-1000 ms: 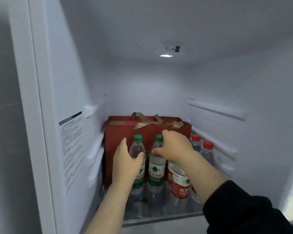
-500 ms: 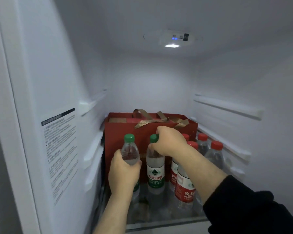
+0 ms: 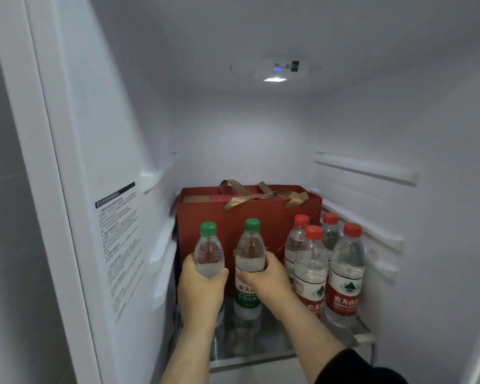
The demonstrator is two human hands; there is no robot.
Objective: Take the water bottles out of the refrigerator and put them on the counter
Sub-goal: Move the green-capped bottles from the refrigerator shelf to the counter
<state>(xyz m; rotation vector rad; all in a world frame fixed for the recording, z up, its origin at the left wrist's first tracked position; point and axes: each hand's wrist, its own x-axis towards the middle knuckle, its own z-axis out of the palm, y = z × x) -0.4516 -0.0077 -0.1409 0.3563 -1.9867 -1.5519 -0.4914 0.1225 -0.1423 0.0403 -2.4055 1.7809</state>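
Observation:
Two clear green-capped water bottles stand inside the open refrigerator. My left hand [image 3: 201, 291] is wrapped around the body of the left green-capped bottle [image 3: 208, 252]. My right hand [image 3: 263, 275] grips the middle of the right green-capped bottle [image 3: 248, 250], covering part of its green label. Both bottles are upright above the glass shelf [image 3: 261, 353]. To the right stand several red-capped water bottles [image 3: 344, 275] with red labels, untouched. The counter is out of sight.
A red gift bag [image 3: 250, 210] with gold ribbon handles stands right behind the bottles. White shelf rails [image 3: 363, 167] run along both side walls. The refrigerator's left wall carries a printed sticker [image 3: 119, 245]. A light [image 3: 275, 79] glows on the ceiling.
My right hand slid from the cap of the right green-capped bottle down to its body. My left hand keeps its hold on the left bottle. The view moved closer in.

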